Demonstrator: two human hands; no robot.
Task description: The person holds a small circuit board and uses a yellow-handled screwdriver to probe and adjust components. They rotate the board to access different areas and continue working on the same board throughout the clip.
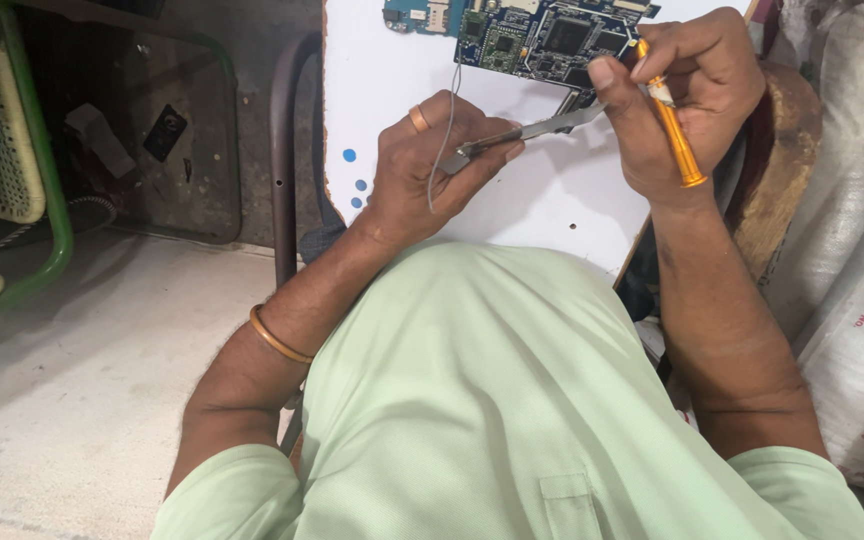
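I see the dark blue printed circuit board (542,40) lying at the far edge of the white tabletop (552,200). My left hand (432,165) pinches flat metal tweezers (522,135) and a thin wire; my right hand (687,90) grips a slim orange screwdriver (674,125). Bare tabletop lies nearer me.

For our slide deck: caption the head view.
Left hand holds tweezers, right hand an orange screwdriver, over a circuit board.

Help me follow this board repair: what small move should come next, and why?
Probably bring the tweezers tip down onto the circuit board: the left hand holds them just below its edge, while the right hand holds the orange screwdriver there.
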